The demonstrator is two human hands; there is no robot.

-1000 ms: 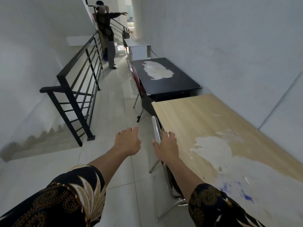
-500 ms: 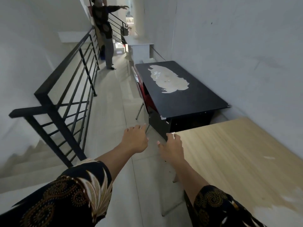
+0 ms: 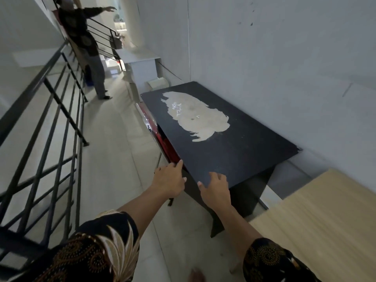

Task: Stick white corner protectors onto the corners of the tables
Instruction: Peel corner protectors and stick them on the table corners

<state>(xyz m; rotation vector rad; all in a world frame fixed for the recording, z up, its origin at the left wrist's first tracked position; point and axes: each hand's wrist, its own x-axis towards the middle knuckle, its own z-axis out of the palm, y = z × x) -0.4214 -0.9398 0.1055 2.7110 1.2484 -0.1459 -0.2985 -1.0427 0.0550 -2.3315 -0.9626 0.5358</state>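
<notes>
A black table (image 3: 234, 151) with a large worn pale patch stands against the right wall. Several small white pieces (image 3: 176, 108) lie on the patch, too small to identify. My right hand (image 3: 215, 189) rests with spread fingers on the table's near left corner, thumb at the edge. My left hand (image 3: 168, 180) is just left of that corner, its fingertips at the table's long edge by the red chair. Neither hand visibly holds anything. A light wooden table (image 3: 317, 224) fills the lower right.
A red chair (image 3: 162, 137) with a chrome frame is tucked under the black table. A black stair railing (image 3: 50, 110) runs along the left. A person (image 3: 87, 47) stands far down the corridor near a white table (image 3: 142, 62). Tiled floor lies between railing and tables.
I have moved forward from the wooden table to the black one. Both hands left the chair back and wooden corner and now reach the black table's near corner.
</notes>
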